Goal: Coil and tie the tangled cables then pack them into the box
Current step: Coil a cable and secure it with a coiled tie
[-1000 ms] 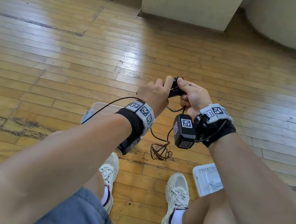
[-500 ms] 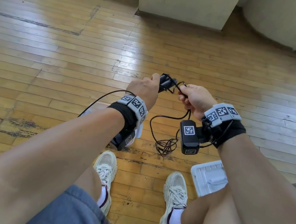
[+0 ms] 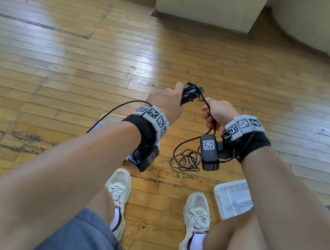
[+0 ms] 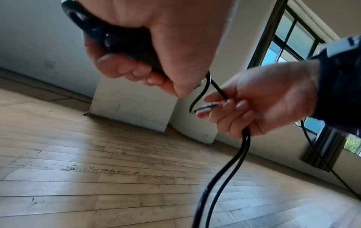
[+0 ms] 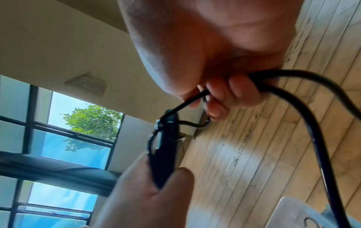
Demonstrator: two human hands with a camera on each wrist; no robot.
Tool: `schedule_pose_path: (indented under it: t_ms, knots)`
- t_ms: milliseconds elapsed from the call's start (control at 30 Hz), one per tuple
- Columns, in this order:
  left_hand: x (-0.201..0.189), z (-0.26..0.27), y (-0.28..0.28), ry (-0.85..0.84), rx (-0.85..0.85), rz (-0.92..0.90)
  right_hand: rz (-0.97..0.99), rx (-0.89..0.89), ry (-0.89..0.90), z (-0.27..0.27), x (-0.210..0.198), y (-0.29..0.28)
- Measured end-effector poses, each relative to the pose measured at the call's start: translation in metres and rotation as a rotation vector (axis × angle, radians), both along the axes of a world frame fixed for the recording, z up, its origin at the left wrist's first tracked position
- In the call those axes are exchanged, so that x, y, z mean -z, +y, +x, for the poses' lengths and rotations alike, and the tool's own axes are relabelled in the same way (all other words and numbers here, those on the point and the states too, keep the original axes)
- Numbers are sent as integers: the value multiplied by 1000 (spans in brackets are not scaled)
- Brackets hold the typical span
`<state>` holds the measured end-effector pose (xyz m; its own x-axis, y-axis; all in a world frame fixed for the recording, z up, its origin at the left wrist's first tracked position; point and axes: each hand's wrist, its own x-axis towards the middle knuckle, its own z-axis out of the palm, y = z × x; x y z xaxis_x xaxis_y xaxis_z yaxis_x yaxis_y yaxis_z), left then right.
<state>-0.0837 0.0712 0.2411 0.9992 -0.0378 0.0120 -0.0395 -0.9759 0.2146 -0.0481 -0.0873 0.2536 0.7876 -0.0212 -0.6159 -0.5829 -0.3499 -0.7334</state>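
Head view: left hand [image 3: 166, 103] grips perhaps a cable bundle [image 3: 188, 93]; right hand [image 3: 217, 114] clutches its cable [image 3: 186, 147].

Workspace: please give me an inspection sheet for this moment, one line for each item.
Surface: worn wooden floor, scuffed.
Job's things: black cable with dark plug end; white lid on the floor.
Clutter: nothing seen.
Grips: left hand holds the plug end; right hand grips two cable strands.
Cables: loose tangle on the floor, not yet coiled.
Surroundings: pale pillar, window, person's shoes.
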Motion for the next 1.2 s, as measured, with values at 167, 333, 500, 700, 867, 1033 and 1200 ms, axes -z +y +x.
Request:
schedule_pose_path:
  t_ms: [167,333,500,700,867,1033,1200]
  knots:
    - [-2,0,6,-5,1,37,-425,-227,-350,5,6,-6]
    - [1,-2,4,-20,25,52,15,-366,-351,-3,0,4]
    - [0,-3,3,-15,29,53,158,-366,-279,1,9,-2]
    - [-1,0,10,74,-51,12,107,-484,-334,-6,6,-2]
    - [-1,8,15,231,-153,-212,146,-475,-310,-8,11,4]
    - [-3,7,23,274,-80,-256,73,-451,-343,-9,7,1]
    - [0,-4,19,292,80,53,83,-338,-363,-6,6,3]
